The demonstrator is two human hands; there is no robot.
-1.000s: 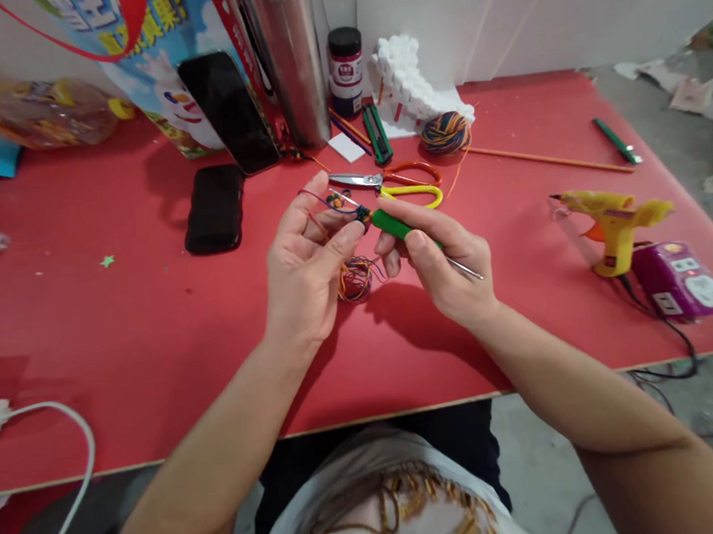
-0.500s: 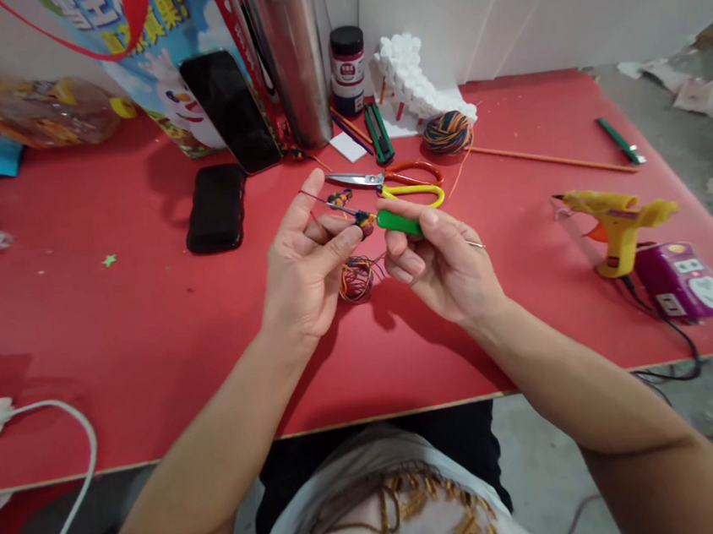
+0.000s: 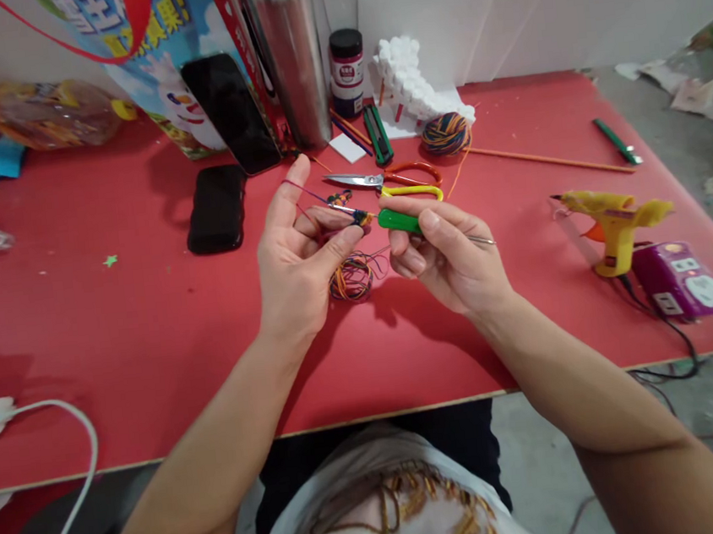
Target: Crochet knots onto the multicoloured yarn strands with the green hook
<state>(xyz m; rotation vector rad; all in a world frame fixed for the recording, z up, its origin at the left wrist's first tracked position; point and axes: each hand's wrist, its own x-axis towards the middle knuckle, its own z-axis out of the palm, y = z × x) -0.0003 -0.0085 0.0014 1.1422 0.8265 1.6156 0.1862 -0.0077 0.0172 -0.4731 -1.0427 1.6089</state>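
Observation:
Between thumb and fingers, my left hand [image 3: 295, 256] pinches a small dark blue and orange crochet piece [image 3: 361, 217]. A strand of purple yarn [image 3: 305, 189] runs over its raised index finger. My right hand [image 3: 450, 253] grips a crochet hook [image 3: 399, 221] by its green handle, and the metal shaft points left to the crochet piece. The hook's tip is too small to make out. Beneath the hands a loose tangle of multicoloured yarn [image 3: 353, 279] lies on the red table [image 3: 148, 348]. Just beyond them rest open scissors [image 3: 409, 195] with red and yellow handles.
A yarn ball [image 3: 446, 133], a green cutter [image 3: 378, 135], a steel flask [image 3: 297, 61] and a jar [image 3: 347, 72] stand or lie at the back. A black case [image 3: 216, 209] is left. A yellow glue gun [image 3: 616, 227] and a purple power socket [image 3: 682, 279] sit right.
My right hand has shifted slightly right with the hook, and more of its metal end shows. My left index finger has moved a little left and up, carrying the yarn strand.

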